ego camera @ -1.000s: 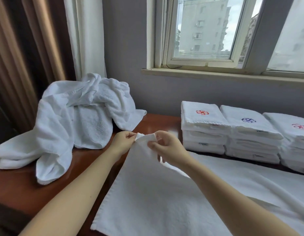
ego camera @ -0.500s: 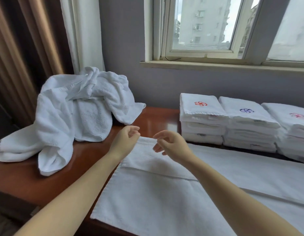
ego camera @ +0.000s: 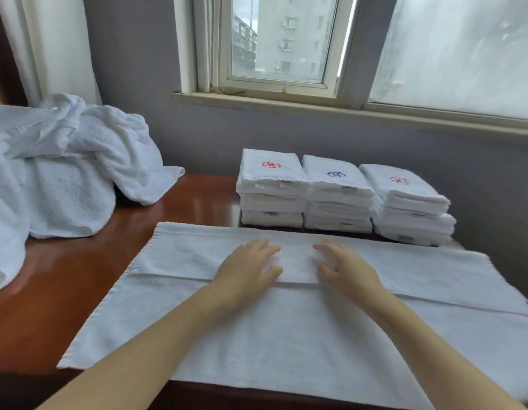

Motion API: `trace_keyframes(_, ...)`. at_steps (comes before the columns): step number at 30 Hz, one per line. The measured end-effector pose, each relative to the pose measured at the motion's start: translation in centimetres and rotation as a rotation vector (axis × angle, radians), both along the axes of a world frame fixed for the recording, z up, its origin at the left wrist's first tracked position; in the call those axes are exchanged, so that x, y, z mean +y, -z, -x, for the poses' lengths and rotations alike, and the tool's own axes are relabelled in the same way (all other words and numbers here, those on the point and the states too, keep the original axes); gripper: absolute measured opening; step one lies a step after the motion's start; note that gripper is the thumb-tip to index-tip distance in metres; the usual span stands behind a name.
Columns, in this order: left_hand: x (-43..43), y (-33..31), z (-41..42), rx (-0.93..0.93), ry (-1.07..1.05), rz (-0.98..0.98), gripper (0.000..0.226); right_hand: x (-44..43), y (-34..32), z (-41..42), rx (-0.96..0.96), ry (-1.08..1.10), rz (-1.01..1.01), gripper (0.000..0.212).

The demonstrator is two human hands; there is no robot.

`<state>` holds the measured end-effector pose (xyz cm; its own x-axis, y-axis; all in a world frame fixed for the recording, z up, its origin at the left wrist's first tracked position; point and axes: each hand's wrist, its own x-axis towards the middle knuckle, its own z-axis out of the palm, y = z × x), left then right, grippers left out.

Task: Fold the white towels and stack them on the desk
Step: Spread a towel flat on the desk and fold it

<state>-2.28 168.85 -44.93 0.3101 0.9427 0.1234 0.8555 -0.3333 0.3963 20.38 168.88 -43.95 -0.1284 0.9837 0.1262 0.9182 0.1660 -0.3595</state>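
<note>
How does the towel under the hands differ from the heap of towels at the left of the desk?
The towel under the hands lies flat, spread out, with one fold line across it; the heap is crumpled and piled high. The left hand and right hand rest on the flat towel; no hand touches the heap. Both are white and lie on the desk.

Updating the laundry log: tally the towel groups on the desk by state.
Folded stacks: 3
Flat towel: 1
Crumpled heap: 1
Total: 5
</note>
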Motion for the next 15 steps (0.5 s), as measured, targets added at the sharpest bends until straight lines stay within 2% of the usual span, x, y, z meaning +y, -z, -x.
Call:
trace_keyframes(4,0.8,1.5,-0.5,0.277,-0.099,0.077,0.063,-0.9,1.9,-2.4,-0.198,0.000,0.144,0.058)
trace_keyframes(12,0.2,2.3,3.6,0.374,-0.398,0.095,0.072,-1.2,2.7,-2.5,-0.202,0.034,0.083,0.060)
trace_keyframes(15,-1.0,2.1,5.9,0.392,-0.517,0.109,0.072,-2.5,2.1,-2.1,-0.120,0.017,-0.059,0.049)
